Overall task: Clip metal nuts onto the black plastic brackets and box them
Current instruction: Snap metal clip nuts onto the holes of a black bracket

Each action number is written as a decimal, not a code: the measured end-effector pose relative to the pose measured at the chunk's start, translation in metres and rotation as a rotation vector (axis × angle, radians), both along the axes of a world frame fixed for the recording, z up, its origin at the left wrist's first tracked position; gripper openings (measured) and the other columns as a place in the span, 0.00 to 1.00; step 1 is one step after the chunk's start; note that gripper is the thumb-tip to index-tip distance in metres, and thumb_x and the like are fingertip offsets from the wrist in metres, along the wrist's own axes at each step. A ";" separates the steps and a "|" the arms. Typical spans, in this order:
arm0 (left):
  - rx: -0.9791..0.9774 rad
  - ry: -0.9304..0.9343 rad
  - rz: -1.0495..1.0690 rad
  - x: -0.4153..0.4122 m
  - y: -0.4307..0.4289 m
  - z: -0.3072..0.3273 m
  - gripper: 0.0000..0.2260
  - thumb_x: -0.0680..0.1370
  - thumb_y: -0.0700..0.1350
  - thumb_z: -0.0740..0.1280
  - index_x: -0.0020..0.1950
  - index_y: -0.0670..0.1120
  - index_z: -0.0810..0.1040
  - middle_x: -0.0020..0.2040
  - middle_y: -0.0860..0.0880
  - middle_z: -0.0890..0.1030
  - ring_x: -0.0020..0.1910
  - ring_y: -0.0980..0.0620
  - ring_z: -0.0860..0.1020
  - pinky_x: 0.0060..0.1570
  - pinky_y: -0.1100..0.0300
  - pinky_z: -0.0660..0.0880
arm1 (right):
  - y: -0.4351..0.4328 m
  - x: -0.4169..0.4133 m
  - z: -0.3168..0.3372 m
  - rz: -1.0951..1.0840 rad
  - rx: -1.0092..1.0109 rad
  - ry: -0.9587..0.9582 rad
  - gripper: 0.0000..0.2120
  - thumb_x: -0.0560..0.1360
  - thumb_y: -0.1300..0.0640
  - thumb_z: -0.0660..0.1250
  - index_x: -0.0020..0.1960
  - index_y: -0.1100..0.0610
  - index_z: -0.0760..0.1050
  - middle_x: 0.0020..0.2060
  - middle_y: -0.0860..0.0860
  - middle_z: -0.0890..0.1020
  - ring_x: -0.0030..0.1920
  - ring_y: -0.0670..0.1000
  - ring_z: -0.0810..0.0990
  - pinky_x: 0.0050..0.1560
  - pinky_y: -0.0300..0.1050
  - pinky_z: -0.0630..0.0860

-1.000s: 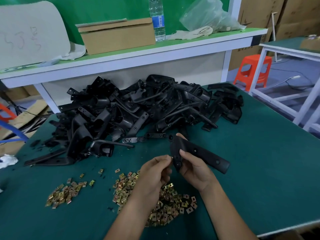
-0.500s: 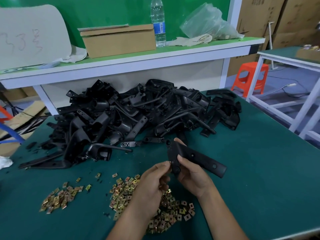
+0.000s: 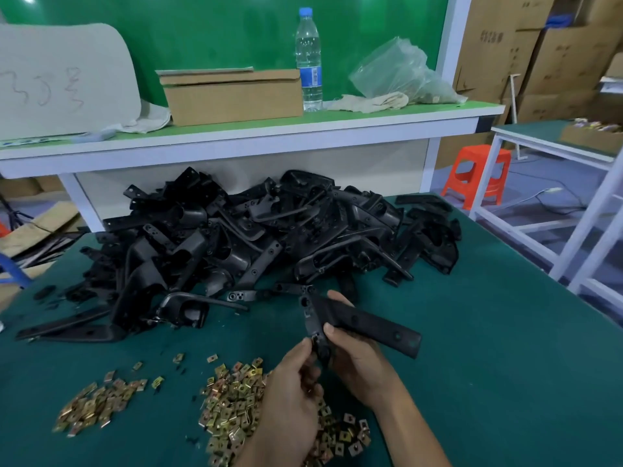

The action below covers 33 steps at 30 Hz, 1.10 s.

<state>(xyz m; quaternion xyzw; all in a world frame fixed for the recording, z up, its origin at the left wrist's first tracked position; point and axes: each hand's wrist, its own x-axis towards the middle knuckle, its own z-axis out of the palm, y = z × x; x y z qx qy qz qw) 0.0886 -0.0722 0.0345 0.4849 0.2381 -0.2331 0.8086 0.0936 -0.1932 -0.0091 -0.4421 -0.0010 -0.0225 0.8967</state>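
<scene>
Right hand (image 3: 357,362) wrapped round a matte black plastic bracket (image 3: 360,323) — long flat arm with two holes slanting off to the right, held above the green felt table (image 3: 505,365). Left hand (image 3: 293,382) pinched at the bracket's lower tip, fingertips pressed together there; whether on a nut, cannot tell. Beneath the wrists, a heap of small square brass-coloured metal nuts (image 3: 232,402). Behind, a tangled glossy pile of brackets (image 3: 256,241). On the shelf, a corrugated cardboard box (image 3: 232,96).
</scene>
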 end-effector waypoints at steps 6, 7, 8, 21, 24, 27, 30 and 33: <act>-0.093 0.109 0.101 0.002 -0.013 0.005 0.11 0.81 0.46 0.68 0.40 0.44 0.76 0.30 0.48 0.70 0.30 0.52 0.65 0.32 0.58 0.61 | -0.001 0.001 0.000 -0.039 0.007 0.034 0.29 0.72 0.58 0.78 0.70 0.44 0.75 0.65 0.56 0.81 0.59 0.59 0.82 0.57 0.53 0.78; -0.111 0.118 0.106 0.002 -0.014 0.006 0.11 0.82 0.46 0.67 0.40 0.44 0.76 0.30 0.49 0.69 0.29 0.52 0.64 0.31 0.58 0.61 | -0.002 0.001 0.000 -0.044 0.007 0.037 0.27 0.74 0.59 0.76 0.70 0.45 0.75 0.66 0.56 0.80 0.61 0.58 0.81 0.58 0.53 0.78; -0.124 0.128 0.110 0.003 -0.015 0.006 0.12 0.82 0.47 0.67 0.40 0.44 0.76 0.30 0.49 0.69 0.29 0.52 0.64 0.31 0.58 0.61 | -0.002 0.002 0.000 -0.049 0.003 0.040 0.26 0.75 0.61 0.74 0.71 0.45 0.75 0.66 0.56 0.80 0.61 0.58 0.81 0.58 0.53 0.78; -0.187 0.124 0.110 0.012 -0.010 0.006 0.06 0.81 0.45 0.68 0.47 0.44 0.80 0.34 0.49 0.78 0.32 0.53 0.70 0.32 0.60 0.65 | 0.000 0.000 0.003 -0.088 -0.099 0.015 0.25 0.75 0.64 0.72 0.69 0.52 0.72 0.65 0.58 0.80 0.62 0.58 0.80 0.58 0.50 0.79; -0.044 0.011 0.042 0.012 -0.006 0.003 0.07 0.79 0.44 0.70 0.41 0.45 0.79 0.30 0.51 0.76 0.31 0.53 0.70 0.32 0.59 0.64 | -0.003 0.001 0.003 -0.108 -0.086 0.017 0.22 0.74 0.63 0.71 0.66 0.50 0.75 0.63 0.58 0.81 0.59 0.59 0.81 0.53 0.49 0.81; 0.196 -0.166 -0.060 0.014 0.005 -0.002 0.08 0.79 0.47 0.70 0.43 0.45 0.80 0.34 0.51 0.77 0.33 0.53 0.74 0.36 0.58 0.68 | -0.005 0.003 0.001 -0.138 -0.081 0.012 0.22 0.72 0.64 0.72 0.64 0.50 0.76 0.60 0.57 0.83 0.57 0.60 0.82 0.51 0.50 0.82; 0.429 -0.381 -0.206 0.011 0.010 -0.005 0.12 0.74 0.58 0.73 0.51 0.51 0.82 0.45 0.56 0.83 0.43 0.60 0.81 0.42 0.63 0.75 | -0.006 0.003 0.002 -0.165 -0.127 -0.026 0.24 0.71 0.63 0.73 0.65 0.50 0.74 0.59 0.58 0.82 0.56 0.60 0.82 0.52 0.52 0.82; 0.542 -0.449 -0.179 0.011 0.010 -0.007 0.14 0.70 0.58 0.77 0.49 0.53 0.81 0.44 0.57 0.84 0.40 0.64 0.82 0.37 0.71 0.74 | -0.003 0.000 0.002 -0.152 -0.182 -0.070 0.23 0.74 0.62 0.71 0.66 0.52 0.73 0.60 0.57 0.83 0.58 0.59 0.83 0.53 0.49 0.81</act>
